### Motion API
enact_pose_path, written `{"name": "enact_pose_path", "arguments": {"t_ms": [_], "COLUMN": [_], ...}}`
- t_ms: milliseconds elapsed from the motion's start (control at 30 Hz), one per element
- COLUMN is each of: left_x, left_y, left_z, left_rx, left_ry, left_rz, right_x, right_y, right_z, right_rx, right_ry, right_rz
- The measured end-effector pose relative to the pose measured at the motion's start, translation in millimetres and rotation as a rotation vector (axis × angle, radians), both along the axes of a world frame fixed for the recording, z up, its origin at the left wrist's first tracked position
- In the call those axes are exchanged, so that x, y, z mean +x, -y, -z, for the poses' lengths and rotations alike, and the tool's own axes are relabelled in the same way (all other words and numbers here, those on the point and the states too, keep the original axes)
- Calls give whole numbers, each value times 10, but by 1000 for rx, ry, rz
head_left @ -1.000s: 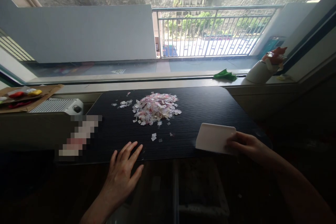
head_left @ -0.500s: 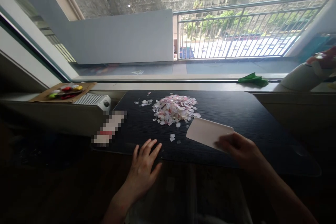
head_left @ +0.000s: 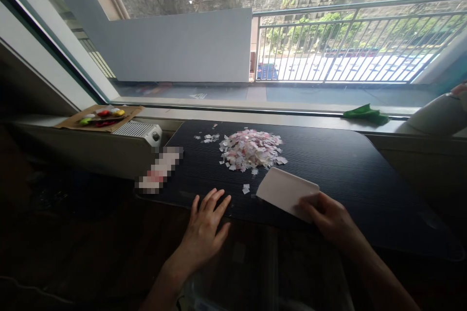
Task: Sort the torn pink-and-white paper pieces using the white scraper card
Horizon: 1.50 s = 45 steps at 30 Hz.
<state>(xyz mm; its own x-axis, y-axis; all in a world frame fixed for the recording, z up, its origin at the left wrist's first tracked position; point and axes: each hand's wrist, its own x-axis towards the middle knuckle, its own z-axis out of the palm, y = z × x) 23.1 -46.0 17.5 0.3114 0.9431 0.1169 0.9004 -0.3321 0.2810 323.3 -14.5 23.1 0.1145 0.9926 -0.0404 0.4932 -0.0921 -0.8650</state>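
Note:
A heap of small pinkish-white paper pieces (head_left: 251,149) lies on the black tabletop (head_left: 321,155). My right hand (head_left: 323,211) grips a flat white scraper (head_left: 286,189) by its right end, fingers partly hidden behind it. The scraper tilts over the table, its left edge close to the near side of the heap. A few stray pieces (head_left: 246,188) lie just left of that edge, and others (head_left: 207,138) sit left of the heap. My left hand (head_left: 209,218) rests at the table's near edge, fingers spread and holding nothing.
On the left of the table is a pixelated pale object (head_left: 160,171). Beyond it are a white slatted device (head_left: 140,131) and a brown board (head_left: 73,119) with colourful items. A green cloth-like piece (head_left: 367,115) lies on the sill by a white rounded object (head_left: 436,114). Window glass rises behind.
The scraper has moved toward the near edge and slightly left, away from the heap. My left hand keeps about the same place on the table edge. The whole view has shifted a little.

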Motion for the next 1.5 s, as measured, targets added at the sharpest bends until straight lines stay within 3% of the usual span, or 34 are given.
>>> {"name": "enact_pose_path", "arguments": {"t_ms": [167,367,500,667,967,1167,1500], "left_x": [10,9,4,7,29,17,21], "left_y": [7,7,10,9,1,-1,0], "left_z": [-4,4,20,8,-40,-20,-54], "left_rx": [2,4,13,-6,-58,-46,-61], "left_ry": [-1,5,12,5,-10,-12,10], "left_rz": [-3,-4,-1,-2,-12,-18,-8], "right_x": [-53,-73,-154,-182,-159,-172,-356], "right_y": [-42,-219,-225,-145,-151,-75,-169], "right_z": [1,0,-78,-141,-117,-162,-178], "right_rx": [-76,-24,-26,-96,-154,-185,71], "right_ry": [-80,-68,13,-38,-103,-131,-27], "right_rz": [-185,-119,-205,-278,-272,-353,-205]}}
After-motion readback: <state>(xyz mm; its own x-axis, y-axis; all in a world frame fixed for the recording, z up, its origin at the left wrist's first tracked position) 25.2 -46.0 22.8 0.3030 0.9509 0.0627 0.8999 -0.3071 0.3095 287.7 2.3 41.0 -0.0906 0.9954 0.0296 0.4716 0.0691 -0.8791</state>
